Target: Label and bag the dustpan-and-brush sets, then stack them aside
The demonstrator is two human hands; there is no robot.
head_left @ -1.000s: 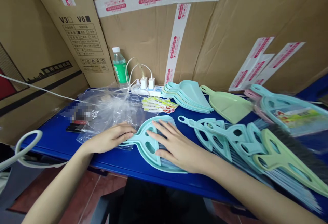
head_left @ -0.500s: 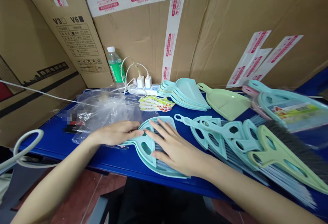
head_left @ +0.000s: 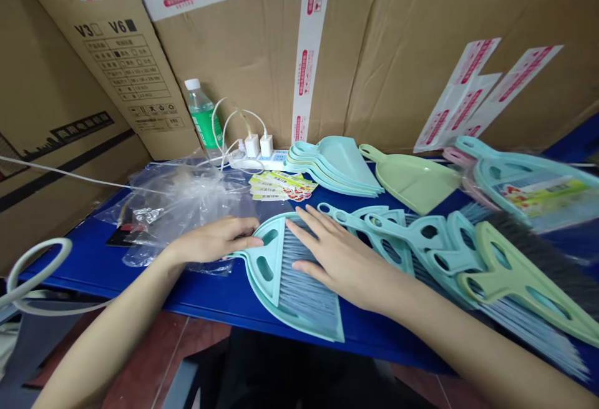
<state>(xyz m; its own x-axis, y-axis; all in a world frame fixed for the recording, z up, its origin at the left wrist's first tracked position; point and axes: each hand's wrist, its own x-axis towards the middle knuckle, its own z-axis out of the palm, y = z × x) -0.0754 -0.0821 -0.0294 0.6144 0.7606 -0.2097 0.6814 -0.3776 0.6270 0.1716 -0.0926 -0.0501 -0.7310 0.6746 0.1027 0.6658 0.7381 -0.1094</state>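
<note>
A light blue hand brush with grey bristles (head_left: 299, 284) lies nested in a light blue dustpan (head_left: 281, 318) at the front edge of the blue table (head_left: 201, 296). My right hand (head_left: 339, 262) lies flat on the bristles with its fingers stretched out. My left hand (head_left: 213, 240) rests at the set's handle end, fingers extended and touching the rim. Under and behind the left hand lies a heap of clear plastic bags (head_left: 182, 203).
Several loose blue brushes (head_left: 397, 240) and a green brush (head_left: 519, 284) lie to the right. Stacked blue dustpans (head_left: 341, 162), a green dustpan (head_left: 414, 181), printed labels (head_left: 278, 187), a power strip with chargers (head_left: 259, 150) and a green bottle (head_left: 201, 115) stand before cardboard boxes (head_left: 397, 40). Bagged sets (head_left: 528, 187) sit far right.
The brush and dustpan set has turned under my hands, its wide bristle end now pointing toward the table's front edge. My right hand slid to the right over the bristles.
</note>
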